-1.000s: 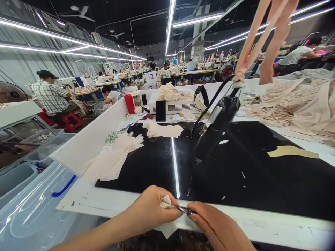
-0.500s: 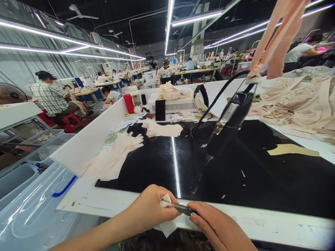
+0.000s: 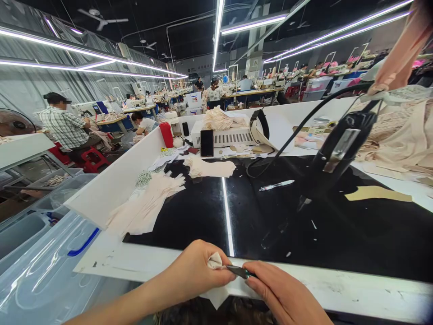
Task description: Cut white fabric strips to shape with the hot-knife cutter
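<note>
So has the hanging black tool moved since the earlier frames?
Yes. The black tool has swung to the right: it hung just right of the white machine at the back of the table, and is now well clear of it, uncovering a pen.

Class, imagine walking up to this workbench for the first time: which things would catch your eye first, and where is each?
Nearest the camera, the left hand pinches a small pale fabric piece while the right hand holds a slim metal tool against it, at the table's front edge. To the right, a black device on a cable hangs over the glossy black tabletop. A stack of pale cut fabric lies at the left.
</note>
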Available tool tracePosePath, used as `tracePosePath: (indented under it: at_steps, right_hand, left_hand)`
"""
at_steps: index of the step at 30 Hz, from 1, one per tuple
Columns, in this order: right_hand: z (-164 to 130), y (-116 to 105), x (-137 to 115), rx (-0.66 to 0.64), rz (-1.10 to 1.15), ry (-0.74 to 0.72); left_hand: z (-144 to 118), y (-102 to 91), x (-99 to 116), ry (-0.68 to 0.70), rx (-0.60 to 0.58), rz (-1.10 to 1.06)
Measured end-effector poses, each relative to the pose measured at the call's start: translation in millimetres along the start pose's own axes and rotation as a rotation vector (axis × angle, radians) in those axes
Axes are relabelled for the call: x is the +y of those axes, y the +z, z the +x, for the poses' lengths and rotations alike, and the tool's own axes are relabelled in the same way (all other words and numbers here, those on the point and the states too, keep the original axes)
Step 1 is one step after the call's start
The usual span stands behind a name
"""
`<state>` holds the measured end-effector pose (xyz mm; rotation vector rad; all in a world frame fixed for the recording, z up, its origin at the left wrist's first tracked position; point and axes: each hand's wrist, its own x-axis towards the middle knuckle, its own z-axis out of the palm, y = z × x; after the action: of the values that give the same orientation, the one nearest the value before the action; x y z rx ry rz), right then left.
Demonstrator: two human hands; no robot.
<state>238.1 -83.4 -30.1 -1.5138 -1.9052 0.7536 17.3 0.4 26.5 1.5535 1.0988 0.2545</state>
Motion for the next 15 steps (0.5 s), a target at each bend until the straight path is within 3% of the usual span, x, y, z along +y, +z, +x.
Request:
tracePosePath:
  at_steps: [15]
  right_hand:
    - [3.5, -1.9, -7.3, -0.065, 0.052, -0.001]
  left_hand:
    - [-0.8, 2.5, 0.8, 0.0, -0.024, -0.019]
